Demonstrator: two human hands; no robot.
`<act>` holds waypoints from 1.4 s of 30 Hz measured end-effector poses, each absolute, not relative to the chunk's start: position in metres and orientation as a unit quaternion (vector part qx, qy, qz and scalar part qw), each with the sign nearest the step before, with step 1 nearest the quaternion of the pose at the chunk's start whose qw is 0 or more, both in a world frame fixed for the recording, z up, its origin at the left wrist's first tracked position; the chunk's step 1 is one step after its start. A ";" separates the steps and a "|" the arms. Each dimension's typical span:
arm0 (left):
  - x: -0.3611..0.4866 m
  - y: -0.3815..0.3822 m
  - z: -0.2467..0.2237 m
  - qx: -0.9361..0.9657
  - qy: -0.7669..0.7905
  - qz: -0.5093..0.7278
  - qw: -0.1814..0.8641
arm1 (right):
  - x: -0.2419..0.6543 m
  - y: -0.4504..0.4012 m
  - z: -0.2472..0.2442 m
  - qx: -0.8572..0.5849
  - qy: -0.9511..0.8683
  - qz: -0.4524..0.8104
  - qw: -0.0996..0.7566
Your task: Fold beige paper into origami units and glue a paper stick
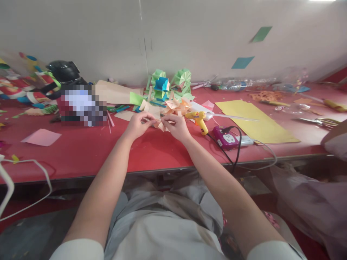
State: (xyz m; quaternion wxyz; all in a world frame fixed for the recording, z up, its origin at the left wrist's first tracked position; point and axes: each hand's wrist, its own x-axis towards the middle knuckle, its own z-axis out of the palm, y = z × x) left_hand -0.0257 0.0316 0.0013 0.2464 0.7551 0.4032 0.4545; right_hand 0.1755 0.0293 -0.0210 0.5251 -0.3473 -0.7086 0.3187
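Both of my hands meet over the red table [162, 155]. My left hand [141, 124] and my right hand [175, 126] pinch a small folded piece of peach paper [159, 125] between their fingertips. Part of the piece is hidden by the fingers. Just beyond them lies a pile of peach folded paper [179, 105]. Behind it stand green folded paper shapes [182, 80] and a blue one [162, 85]. A yellow glue gun [200, 121] lies to the right of my right hand, with a long clear glue stick out of its back.
A purple power socket [226, 138] with cables sits near the front edge. Yellow paper sheets [257, 121] and scissors [320, 122] lie to the right. A pink paper square [41, 137] is at left, near a blurred-out screen [82, 104]. Plastic bottles [235, 85] line the wall.
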 end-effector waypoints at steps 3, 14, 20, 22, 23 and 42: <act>-0.025 0.030 0.002 0.763 0.400 0.442 0.251 | 0.176 0.029 -0.020 -0.342 -0.717 0.312 0.521; -0.026 0.034 0.000 0.750 0.408 0.475 0.215 | 0.175 0.030 -0.020 -0.348 -0.703 0.348 0.513; -0.025 0.035 -0.002 0.728 0.406 0.505 0.224 | 0.172 0.029 -0.022 -0.338 -0.686 0.372 0.525; -0.024 0.035 -0.003 0.711 0.406 0.516 0.253 | 0.171 0.029 -0.023 -0.336 -0.688 0.373 0.524; -0.023 0.036 -0.004 0.703 0.404 0.521 0.266 | 0.171 0.029 -0.023 -0.333 -0.690 0.376 0.521; -0.021 0.033 -0.001 0.743 0.396 0.524 0.131 | 0.176 0.031 -0.022 -0.379 -0.672 0.323 0.548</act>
